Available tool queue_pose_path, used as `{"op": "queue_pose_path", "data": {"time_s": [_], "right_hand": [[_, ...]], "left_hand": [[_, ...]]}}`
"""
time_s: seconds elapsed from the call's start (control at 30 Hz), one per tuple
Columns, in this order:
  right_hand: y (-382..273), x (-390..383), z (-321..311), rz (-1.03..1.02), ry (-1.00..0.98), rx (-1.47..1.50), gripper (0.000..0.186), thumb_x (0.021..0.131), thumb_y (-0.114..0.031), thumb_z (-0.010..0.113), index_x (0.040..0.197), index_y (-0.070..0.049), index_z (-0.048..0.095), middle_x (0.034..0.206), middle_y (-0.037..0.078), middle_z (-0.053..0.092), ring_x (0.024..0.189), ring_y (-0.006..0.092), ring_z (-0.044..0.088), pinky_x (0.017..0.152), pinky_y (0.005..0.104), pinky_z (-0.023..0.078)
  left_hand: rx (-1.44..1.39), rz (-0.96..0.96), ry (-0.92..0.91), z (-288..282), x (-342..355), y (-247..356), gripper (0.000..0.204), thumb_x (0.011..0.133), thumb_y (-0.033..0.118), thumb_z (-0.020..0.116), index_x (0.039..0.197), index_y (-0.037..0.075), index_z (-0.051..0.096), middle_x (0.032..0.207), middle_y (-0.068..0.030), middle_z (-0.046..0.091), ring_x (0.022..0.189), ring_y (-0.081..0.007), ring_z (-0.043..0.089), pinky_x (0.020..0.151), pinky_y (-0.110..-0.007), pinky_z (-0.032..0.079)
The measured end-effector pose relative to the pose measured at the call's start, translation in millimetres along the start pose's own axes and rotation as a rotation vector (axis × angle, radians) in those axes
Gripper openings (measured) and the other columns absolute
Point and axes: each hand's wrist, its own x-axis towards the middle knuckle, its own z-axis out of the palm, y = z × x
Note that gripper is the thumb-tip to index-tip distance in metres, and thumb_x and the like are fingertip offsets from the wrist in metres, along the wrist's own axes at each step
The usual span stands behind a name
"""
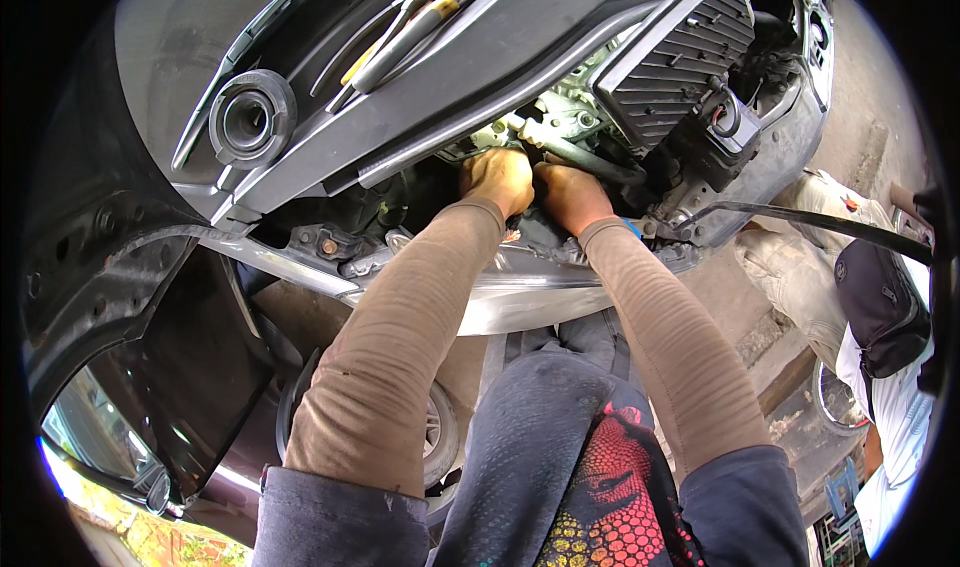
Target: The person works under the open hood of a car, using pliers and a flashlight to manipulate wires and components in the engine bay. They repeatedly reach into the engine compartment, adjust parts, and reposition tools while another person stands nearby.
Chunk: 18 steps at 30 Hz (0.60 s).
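Observation:
Both my hands reach into a car's engine bay, close together. My left hand (497,179) is curled closed beside pale metal fittings (553,127); its fingertips and whatever they grip are hidden. Just to its right, my right hand (570,196) is also curled closed, fingers down in the bay, below a dark hose (590,160). What it holds cannot be made out. Brown sleeves cover both forearms, which pass over the front fender's edge (530,277).
Pliers and other hand tools (400,42) lie on the dark cowl by the windshield, near a round black rubber piece (252,119). A ribbed black box (680,57) stands at the upper right. A black rod (810,222) crosses on the right, near another person (800,257).

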Motion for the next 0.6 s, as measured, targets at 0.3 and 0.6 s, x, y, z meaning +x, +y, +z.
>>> {"op": "queue_pose_path", "data": {"time_s": [0.3,0.6], "right_hand": [[27,31,28,-0.034,-0.209,-0.209,0.028,0.091,-0.015,0.05,0.105,-0.009,0.073,0.112,0.016,0.071,0.102,0.0353,0.068,0.092,0.0471,0.051],[34,46,46,0.276,-0.039,0.261,0.034,0.092,-0.02,0.05,0.12,-0.008,0.065,0.125,0.02,0.064,0.115,0.0387,0.062,0.097,0.0473,0.05]], "left_hand": [[-0.02,0.012,0.045,3,1,-1,0.024,0.079,0.018,0.073,0.1,0.009,0.077,0.104,-0.0159,0.074,0.1,-0.0298,0.072,0.084,-0.038,0.058],[-0.01,0.001,0.027,5,3,-1,0.024,0.078,0.017,0.069,0.099,0.009,0.078,0.102,-0.019,0.074,0.101,-0.034,0.071,0.088,-0.042,0.056]]}}
